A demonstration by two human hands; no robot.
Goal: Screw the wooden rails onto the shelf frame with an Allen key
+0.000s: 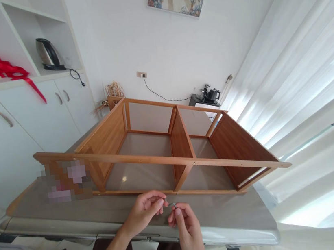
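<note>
My left hand is closed in a pinch on a small metal piece, too small to name for sure. Just right of it, my right hand pinches a thin bent metal hex key, its short end pointing toward the left fingertips. Both hands are held above the table's near edge, in front of a brown wooden shelf frame. The frame lies on its side, with panels standing across it and screw holes along the near rail. Neither hand touches the frame.
The frame rests on a grey-topped table with a rounded near edge. A blurred patch hides things at the left. White cabinets stand left, curtains hang right, and a black kettle set stands behind.
</note>
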